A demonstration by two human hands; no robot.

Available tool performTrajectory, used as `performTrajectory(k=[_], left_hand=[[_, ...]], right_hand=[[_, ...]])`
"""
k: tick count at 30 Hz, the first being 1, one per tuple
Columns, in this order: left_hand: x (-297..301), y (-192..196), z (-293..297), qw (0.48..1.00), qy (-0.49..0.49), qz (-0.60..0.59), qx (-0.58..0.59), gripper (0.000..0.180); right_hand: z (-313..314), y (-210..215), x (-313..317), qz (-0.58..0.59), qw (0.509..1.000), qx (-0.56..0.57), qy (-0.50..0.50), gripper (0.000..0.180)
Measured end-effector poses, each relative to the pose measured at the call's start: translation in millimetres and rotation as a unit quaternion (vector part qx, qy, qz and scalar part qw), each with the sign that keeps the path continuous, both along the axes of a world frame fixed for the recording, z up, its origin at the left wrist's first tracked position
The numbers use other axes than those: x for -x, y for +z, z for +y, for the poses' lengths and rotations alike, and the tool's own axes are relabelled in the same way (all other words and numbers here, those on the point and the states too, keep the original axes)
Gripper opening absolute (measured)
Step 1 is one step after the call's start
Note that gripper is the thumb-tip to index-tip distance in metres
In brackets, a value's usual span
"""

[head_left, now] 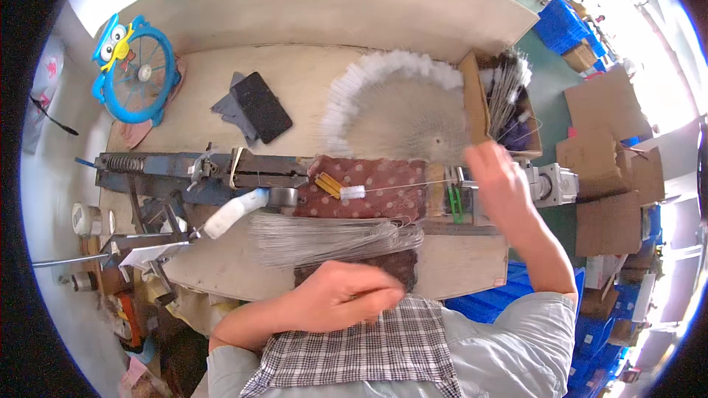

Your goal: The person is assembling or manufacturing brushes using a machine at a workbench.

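A small white-bristled brush point(352, 191) lies over a dotted brown cloth point(383, 169) on the bench. Its thin wire stem runs right to a metal chuck at the end of the machine point(549, 184). My right hand point(501, 180) is over that chuck and covers part of it; its fingers are blurred, so I cannot see what they touch. Close to my body, my left hand point(350, 296) has its fingers curled together, just below a bundle of looped wires point(332, 238). Whatever may be in that hand is hidden. A yellow piece point(328, 186) sits beside the brush head.
Finished-looking white-tipped brushes point(361, 77) fan out behind the cloth. A cardboard box point(476, 99) holds more brushes. A black phone point(262, 107) rests on grey cloth. A blue toy-like wheel point(140, 74) stands at left. The long metal rail point(169, 171) crosses the bench.
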State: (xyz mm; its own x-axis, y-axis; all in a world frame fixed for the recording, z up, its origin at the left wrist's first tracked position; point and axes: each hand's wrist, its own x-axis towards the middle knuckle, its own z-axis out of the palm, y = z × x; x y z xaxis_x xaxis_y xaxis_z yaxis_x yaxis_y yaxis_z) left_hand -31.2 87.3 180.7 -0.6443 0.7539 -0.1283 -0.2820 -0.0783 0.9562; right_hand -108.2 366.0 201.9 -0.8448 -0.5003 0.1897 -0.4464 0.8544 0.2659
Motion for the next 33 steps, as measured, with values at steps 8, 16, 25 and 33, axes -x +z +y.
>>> performTrajectory(k=[8, 16, 25, 33], left_hand=[[93, -79, 109, 0.744, 0.179, 0.525, 0.373, 0.012], [149, -112, 101, 0.568, 0.225, 0.593, 0.525, 0.026], [16, -88, 17, 0.942, 0.289, -0.135, 0.104, 0.027], [7, -88, -46, 0.786, 0.386, -0.373, -0.307, 0.052]], right_hand=[[21, -27, 27, -0.119, 0.934, 0.337, -0.018, 0.02], [12, -5, 31, -0.312, 0.911, 0.27, 0.017, 0.016], [-93, -43, 56, -0.186, 0.879, 0.356, 0.255, 0.01], [-153, -58, 51, -0.201, 0.905, 0.316, 0.2, 0.01]])
